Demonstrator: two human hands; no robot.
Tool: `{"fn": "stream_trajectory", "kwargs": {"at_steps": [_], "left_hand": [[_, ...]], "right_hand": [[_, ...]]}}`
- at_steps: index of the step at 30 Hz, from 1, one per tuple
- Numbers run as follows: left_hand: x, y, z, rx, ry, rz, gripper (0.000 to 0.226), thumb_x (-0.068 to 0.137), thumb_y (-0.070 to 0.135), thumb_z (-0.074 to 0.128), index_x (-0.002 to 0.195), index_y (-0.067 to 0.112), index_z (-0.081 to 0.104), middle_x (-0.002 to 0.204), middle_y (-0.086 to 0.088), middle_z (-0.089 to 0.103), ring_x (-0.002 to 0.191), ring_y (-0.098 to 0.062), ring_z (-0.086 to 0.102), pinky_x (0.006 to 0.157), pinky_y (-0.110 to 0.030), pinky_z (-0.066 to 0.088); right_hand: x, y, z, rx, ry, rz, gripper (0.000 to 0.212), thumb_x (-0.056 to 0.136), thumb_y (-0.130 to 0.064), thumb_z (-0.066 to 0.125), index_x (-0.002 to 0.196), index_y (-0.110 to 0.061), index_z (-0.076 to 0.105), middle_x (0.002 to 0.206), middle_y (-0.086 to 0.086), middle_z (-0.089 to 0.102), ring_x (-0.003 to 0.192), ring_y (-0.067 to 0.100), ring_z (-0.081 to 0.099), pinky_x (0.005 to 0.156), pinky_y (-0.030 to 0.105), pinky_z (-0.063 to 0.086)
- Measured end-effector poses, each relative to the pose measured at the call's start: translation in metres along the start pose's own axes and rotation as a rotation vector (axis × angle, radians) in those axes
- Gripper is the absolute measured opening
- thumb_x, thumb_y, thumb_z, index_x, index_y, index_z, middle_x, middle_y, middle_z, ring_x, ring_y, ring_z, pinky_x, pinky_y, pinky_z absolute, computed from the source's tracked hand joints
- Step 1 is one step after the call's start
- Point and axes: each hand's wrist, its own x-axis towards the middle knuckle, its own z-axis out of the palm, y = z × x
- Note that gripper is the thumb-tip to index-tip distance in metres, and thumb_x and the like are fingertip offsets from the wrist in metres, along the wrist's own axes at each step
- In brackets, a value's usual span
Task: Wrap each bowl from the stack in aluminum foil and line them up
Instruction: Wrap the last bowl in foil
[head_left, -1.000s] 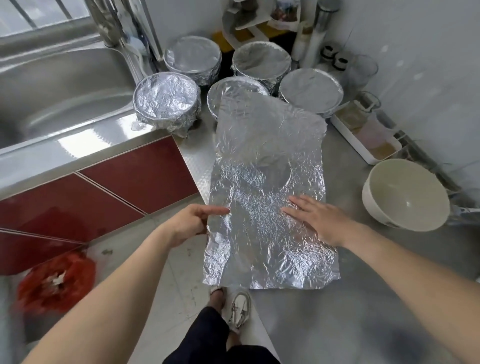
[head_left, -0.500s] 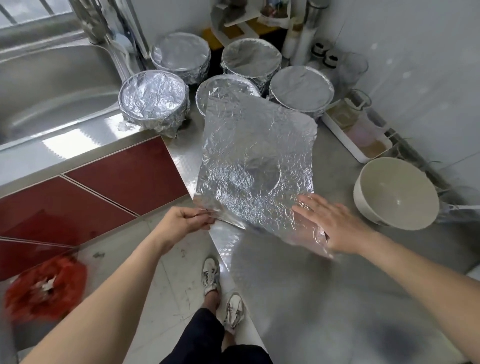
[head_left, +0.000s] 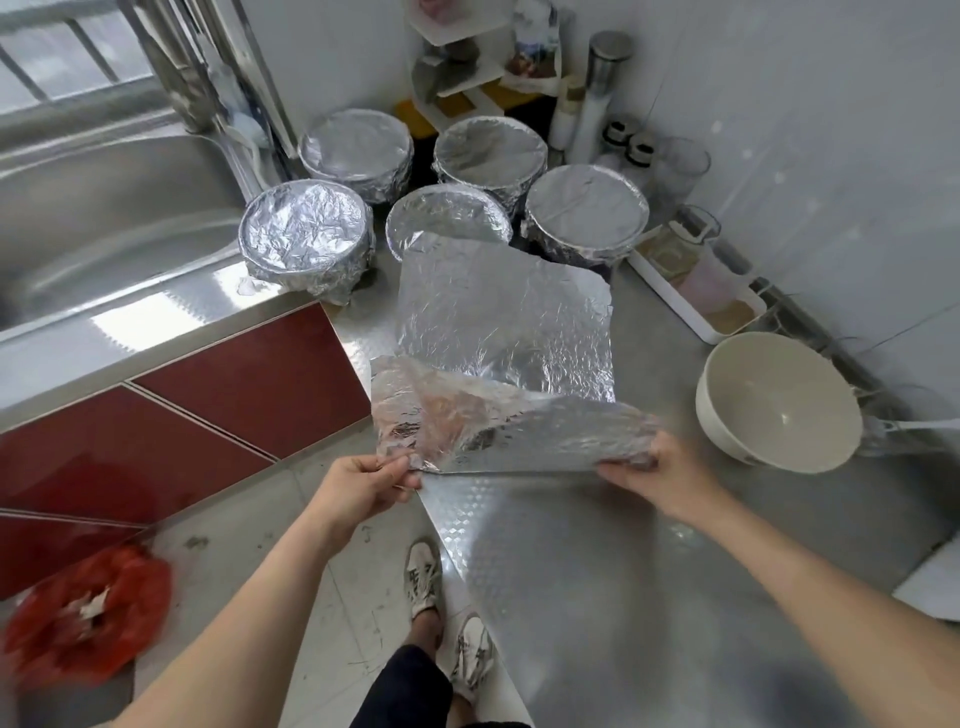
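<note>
A crinkled aluminum foil sheet (head_left: 504, 322) lies on the steel counter (head_left: 597, 561), its near edge lifted and curled over. My left hand (head_left: 363, 486) pinches the sheet's near left corner; my right hand (head_left: 660, 473) pinches the near right corner. A bare white bowl (head_left: 779, 400) sits upright to the right of the sheet, apart from both hands. Several foil-wrapped bowls stand behind the sheet, among them one at far left (head_left: 306, 234), one in the middle (head_left: 447, 221) and one at right (head_left: 587, 213).
A steel sink (head_left: 104, 208) with a tap lies at the left. A white tray (head_left: 696, 306) with jars, bottles and a rack crowd the back right wall. A red bag (head_left: 83, 618) lies on the floor. A white board corner (head_left: 935, 582) is at the right edge.
Both hands went from lying flat on the foil sheet to gripping its near corners. The near edge has lifted off the counter and folded back toward the far side.
</note>
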Motion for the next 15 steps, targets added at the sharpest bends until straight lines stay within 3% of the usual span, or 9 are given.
{"fn": "stream_trajectory", "kwargs": {"at_steps": [2,3,6,8,10,13,15], "left_hand": [[-0.002,-0.001,0.000,0.003,0.008,-0.028,0.006,0.092,0.015,0.065,0.091,0.011,0.070,0.069,-0.002,0.071,0.046,-0.006,0.055,0.063,-0.021,0.048],[-0.003,-0.001,0.001,0.016,0.017,-0.034,0.006,0.091,0.016,0.067,0.090,0.011,0.071,0.066,-0.001,0.069,0.044,-0.006,0.051,0.060,-0.019,0.048],[-0.004,-0.002,0.001,0.095,0.066,-0.008,0.009,0.087,0.019,0.072,0.085,0.010,0.073,0.055,0.000,0.061,0.045,-0.008,0.043,0.052,-0.016,0.042],[-0.005,-0.002,0.003,0.159,0.091,0.034,0.011,0.084,0.022,0.076,0.078,0.012,0.075,0.050,0.006,0.057,0.047,-0.008,0.041,0.048,-0.013,0.037],[-0.006,-0.003,0.005,0.223,0.126,0.081,0.014,0.081,0.024,0.078,0.075,0.012,0.075,0.049,0.015,0.059,0.043,0.000,0.043,0.046,-0.011,0.034],[-0.005,-0.007,0.006,0.267,0.182,0.085,0.022,0.077,0.027,0.082,0.066,0.012,0.071,0.048,0.017,0.057,0.042,0.002,0.042,0.051,-0.018,0.037],[-0.004,-0.011,0.006,0.254,0.203,0.048,0.032,0.073,0.028,0.086,0.054,0.017,0.063,0.052,0.006,0.056,0.053,-0.010,0.047,0.059,-0.025,0.041]], "right_hand": [[0.000,-0.002,0.003,0.053,-0.009,0.090,0.009,0.078,-0.028,0.080,0.086,-0.028,0.076,0.072,-0.017,0.071,0.066,-0.011,0.059,0.068,0.013,0.048],[0.001,-0.001,0.004,0.075,0.007,0.143,0.009,0.078,-0.029,0.080,0.086,-0.028,0.077,0.067,-0.016,0.071,0.061,-0.010,0.056,0.062,0.011,0.043],[0.003,0.011,0.012,0.164,0.078,0.232,0.026,0.073,-0.046,0.080,0.074,-0.020,0.077,0.076,-0.007,0.075,0.074,0.005,0.063,0.069,0.026,0.046],[0.002,0.015,0.016,0.157,0.123,0.300,0.019,0.078,-0.029,0.080,0.062,-0.023,0.071,0.063,-0.019,0.068,0.071,0.007,0.061,0.065,0.027,0.044],[-0.001,0.015,0.020,0.132,0.150,0.353,0.022,0.078,-0.023,0.080,0.060,-0.019,0.068,0.052,-0.023,0.059,0.063,0.004,0.053,0.058,0.026,0.038],[-0.006,0.019,0.027,0.133,0.193,0.420,0.027,0.075,-0.026,0.083,0.066,-0.003,0.070,0.059,-0.005,0.061,0.060,0.008,0.047,0.055,0.027,0.032],[-0.009,0.022,0.030,0.124,0.235,0.463,0.035,0.073,-0.027,0.084,0.065,0.003,0.068,0.059,0.005,0.062,0.059,0.010,0.046,0.055,0.027,0.031]]}}
